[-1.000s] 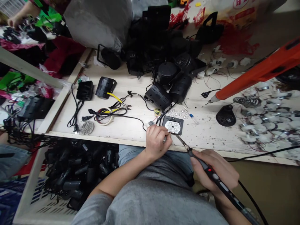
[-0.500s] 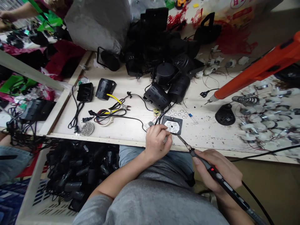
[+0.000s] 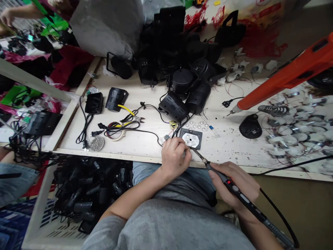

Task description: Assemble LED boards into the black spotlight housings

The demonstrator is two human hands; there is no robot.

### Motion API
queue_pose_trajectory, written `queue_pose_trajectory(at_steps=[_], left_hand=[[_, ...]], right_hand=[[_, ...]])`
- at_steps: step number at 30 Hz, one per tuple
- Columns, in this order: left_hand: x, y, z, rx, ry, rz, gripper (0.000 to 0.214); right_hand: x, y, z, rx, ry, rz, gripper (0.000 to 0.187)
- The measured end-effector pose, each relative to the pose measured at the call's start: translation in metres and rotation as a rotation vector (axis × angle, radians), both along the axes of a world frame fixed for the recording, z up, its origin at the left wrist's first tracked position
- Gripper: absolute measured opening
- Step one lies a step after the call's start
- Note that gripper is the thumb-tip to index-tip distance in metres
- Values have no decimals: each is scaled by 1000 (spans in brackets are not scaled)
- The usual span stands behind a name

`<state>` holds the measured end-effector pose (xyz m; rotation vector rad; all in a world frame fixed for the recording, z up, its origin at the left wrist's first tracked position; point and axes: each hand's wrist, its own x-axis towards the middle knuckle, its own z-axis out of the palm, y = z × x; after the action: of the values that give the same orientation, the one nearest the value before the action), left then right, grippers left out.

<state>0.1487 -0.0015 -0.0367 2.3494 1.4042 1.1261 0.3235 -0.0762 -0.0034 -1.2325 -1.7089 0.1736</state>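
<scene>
My right hand (image 3: 235,184) is wrapped round a soldering iron (image 3: 243,198) with a small red display. The iron's tip reaches the near edge of a white LED board (image 3: 191,139), which lies in a square black frame (image 3: 198,134) on the bench. Beside the board, my left hand (image 3: 174,155) is closed in a pinch at its near left corner; what the fingers hold is too small to make out. A small yellow circuit board (image 3: 172,124) with black wires lies just beyond. Several clear round lenses (image 3: 196,125) sit behind the frame.
An orange electric screwdriver (image 3: 283,76) slants in from the right above a black soldering stand (image 3: 250,126). Black lamp housings (image 3: 173,106) are piled behind. Yellow-handled cutters (image 3: 127,110) and a solder-wire sponge tin (image 3: 96,143) lie left. A crate (image 3: 44,222) stands below. Another person's arm (image 3: 23,13) shows far left.
The soldering iron and my right hand have moved left, bringing the tip along the board's near edge closer to my left fingers. My left hand stays nearly still.
</scene>
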Motion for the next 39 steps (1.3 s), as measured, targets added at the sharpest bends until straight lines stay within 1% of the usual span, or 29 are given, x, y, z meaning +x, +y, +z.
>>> queue_pose_trajectory(at_steps=[7,15,22,28,32,36,39], left_hand=[[0,0,1,5,-6,-1,8],[0,1,1,29,11,-10,7],[0,1,0,40,-12,-19,8],[0,2,0,66,-7,-17,8],[0,2,0,53,-9,-18,8],[-1,2,1,38,-9,-17,8],[0,2,1,42,-2,-17,8]], right_hand=[[0,1,-1,0,2,11,28],[-1,5,2,-8,-8,31,26],[0,8,-2,9,-18,46,24],[0,7,0,-1,-18,57,24],[-1,8,-1,1,-30,48,23],[1,8,-1,-6,-21,47,27],[3,3,5,-14,1,30,31]])
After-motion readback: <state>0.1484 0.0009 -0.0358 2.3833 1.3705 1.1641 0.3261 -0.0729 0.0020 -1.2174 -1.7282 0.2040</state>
